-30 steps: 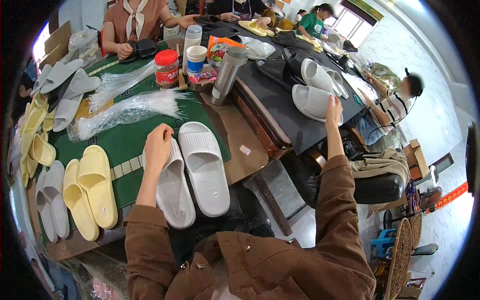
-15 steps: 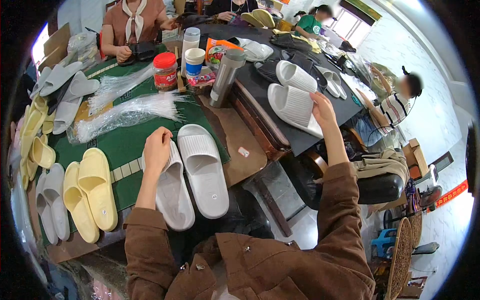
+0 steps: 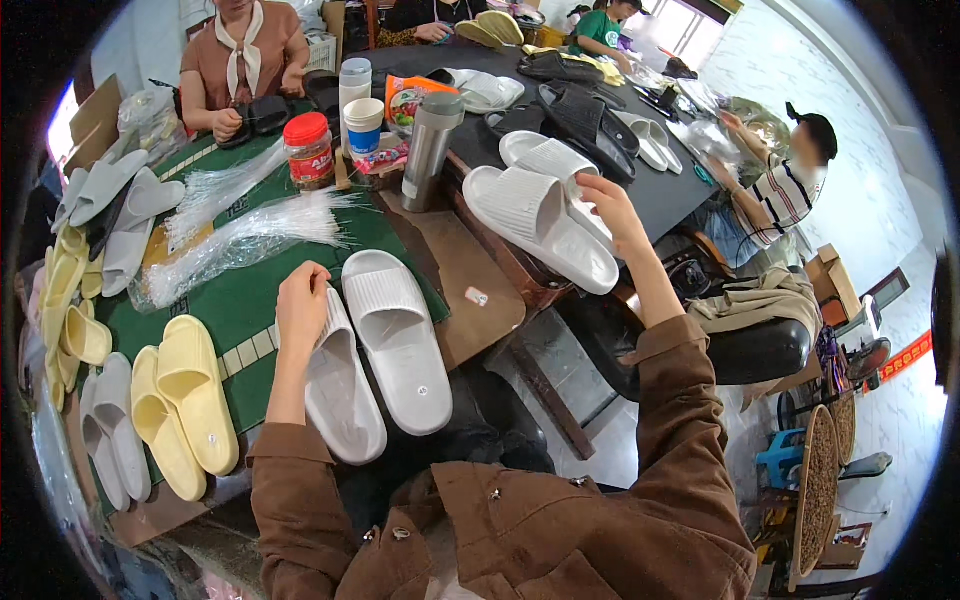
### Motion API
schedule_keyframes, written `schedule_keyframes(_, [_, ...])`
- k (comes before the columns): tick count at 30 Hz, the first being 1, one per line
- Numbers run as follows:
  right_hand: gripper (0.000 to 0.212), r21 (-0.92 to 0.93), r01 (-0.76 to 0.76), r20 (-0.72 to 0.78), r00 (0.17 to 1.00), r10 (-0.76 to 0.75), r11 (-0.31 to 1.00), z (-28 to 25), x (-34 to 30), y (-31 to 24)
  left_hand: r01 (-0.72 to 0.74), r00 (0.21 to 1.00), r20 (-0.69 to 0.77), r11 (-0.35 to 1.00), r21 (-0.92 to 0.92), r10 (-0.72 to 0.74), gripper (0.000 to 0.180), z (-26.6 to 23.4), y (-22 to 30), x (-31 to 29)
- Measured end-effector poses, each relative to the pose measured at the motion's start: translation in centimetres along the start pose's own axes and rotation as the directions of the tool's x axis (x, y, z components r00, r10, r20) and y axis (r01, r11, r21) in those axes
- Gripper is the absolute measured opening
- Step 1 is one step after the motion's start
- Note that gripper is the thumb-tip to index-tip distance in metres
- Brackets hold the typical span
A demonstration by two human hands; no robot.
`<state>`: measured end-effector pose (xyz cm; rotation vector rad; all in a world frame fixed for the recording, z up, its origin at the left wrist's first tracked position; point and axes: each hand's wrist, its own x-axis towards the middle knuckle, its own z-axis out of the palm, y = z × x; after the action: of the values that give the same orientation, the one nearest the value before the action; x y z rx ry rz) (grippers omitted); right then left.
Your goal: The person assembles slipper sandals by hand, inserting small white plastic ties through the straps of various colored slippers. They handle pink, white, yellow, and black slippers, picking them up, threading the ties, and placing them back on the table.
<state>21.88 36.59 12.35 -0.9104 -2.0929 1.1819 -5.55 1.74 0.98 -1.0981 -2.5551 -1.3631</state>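
My left hand (image 3: pixel 303 308) has its fingers curled over the far end of a light grey slipper (image 3: pixel 345 400), hiding part of its strap. A matching grey slipper (image 3: pixel 397 345) lies against its right side, with a small round sticker on the insole. Farther right, my right hand (image 3: pixel 612 212) pinches a pair of white slippers by the side. The nearer white slipper (image 3: pixel 530 225) has a ribbed strap and is tilted at the dark table's edge. The other white slipper (image 3: pixel 560 165) shows partly behind it.
Yellow slippers (image 3: pixel 190 400) and a grey pair (image 3: pixel 115 430) stand at the left table edge. Beyond lie bundles of clear plastic ties (image 3: pixel 255 235), a red-lidded jar (image 3: pixel 308 150), a paper cup (image 3: pixel 363 128) and a steel bottle (image 3: pixel 432 150). Black slippers (image 3: pixel 585 125) and co-workers are farther back.
My right hand has drawn the white slippers left and nearer, off the black tabletop toward its edge. My left hand stays at the grey slipper. The whole view has shifted a little.
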Motion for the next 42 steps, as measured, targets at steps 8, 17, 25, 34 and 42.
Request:
schedule_keyframes(8, [0.038, 0.038, 0.023, 0.062, 0.998, -0.025, 0.999, 1.2, 1.0, 1.0, -0.202, 0.968, -0.155, 0.979, -0.002, 0.199, 0.015, -2.4, 3.1, -1.8])
schedule_keyframes(17, [0.032, -0.409, 0.268, 0.100, 0.963, -0.250, 0.872, 1.9, 1.6, 2.2, -0.211, 0.977, 0.005, 0.975, -0.067, 0.211, 0.021, -4.0, 6.5, -11.8])
schedule_keyframes(25, [0.026, -0.713, 0.263, 0.038, 0.940, -0.339, 0.650, 3.5, 1.6, 2.7, -0.185, 0.978, 0.152, 0.925, 0.331, 0.141, 0.051, -1.6, 6.6, -14.4])
schedule_keyframes(34, [0.032, -0.718, 0.379, 0.174, 0.910, -0.377, 0.583, 2.4, 2.1, 2.6, -0.119, 0.982, 0.181, 0.907, 0.403, 0.048, 0.060, 2.5, 6.0, -12.2])
schedule_keyframes(42, [0.022, -0.552, 0.374, 0.222, 0.928, -0.301, 0.745, 3.9, -1.8, 1.2, -0.108, 0.994, 0.053, 0.956, 0.273, 0.098, 0.053, 3.3, 5.1, -12.4])
